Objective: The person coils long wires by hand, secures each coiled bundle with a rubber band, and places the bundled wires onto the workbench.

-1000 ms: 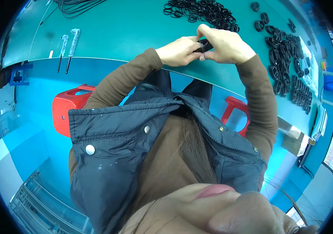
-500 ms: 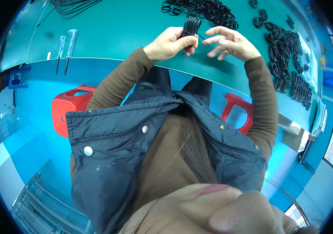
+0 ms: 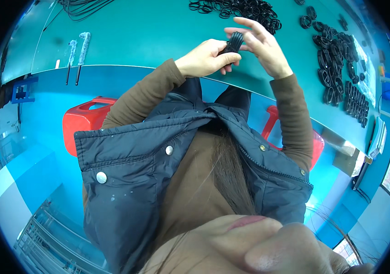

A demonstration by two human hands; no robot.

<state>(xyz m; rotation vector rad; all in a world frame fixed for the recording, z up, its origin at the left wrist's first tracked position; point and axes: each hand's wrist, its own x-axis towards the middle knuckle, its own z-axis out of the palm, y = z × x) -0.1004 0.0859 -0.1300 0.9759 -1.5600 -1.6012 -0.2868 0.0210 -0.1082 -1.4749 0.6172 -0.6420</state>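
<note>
My left hand [image 3: 208,58] is closed around a small bundle of coiled black cable [image 3: 235,42], its thumb pressed across the near side. The loops stick up out of the grip, tilted a little to the right. Just right of the bundle is my right hand [image 3: 264,48], with its index finger stretched out and the fingers apart. Some of its fingertips pass close to the bundle's far side; whether they touch it is hard to see. Both hands hover over the near edge of the green table [image 3: 154,43].
A heap of black rings or small coils [image 3: 250,13] lies beyond my hands. Several coiled black cables [image 3: 327,59] cover the table's right side. Loose black cables [image 3: 83,8] lie far left, near two plastic-wrapped tools [image 3: 84,48] overhanging the edge. Red stools [image 3: 77,130] stand below.
The cable bundle has shifted slightly right and tipped over rightward in my left hand. My right hand has moved farther from me and closer to the bundle, its index finger now raised and stretched.
</note>
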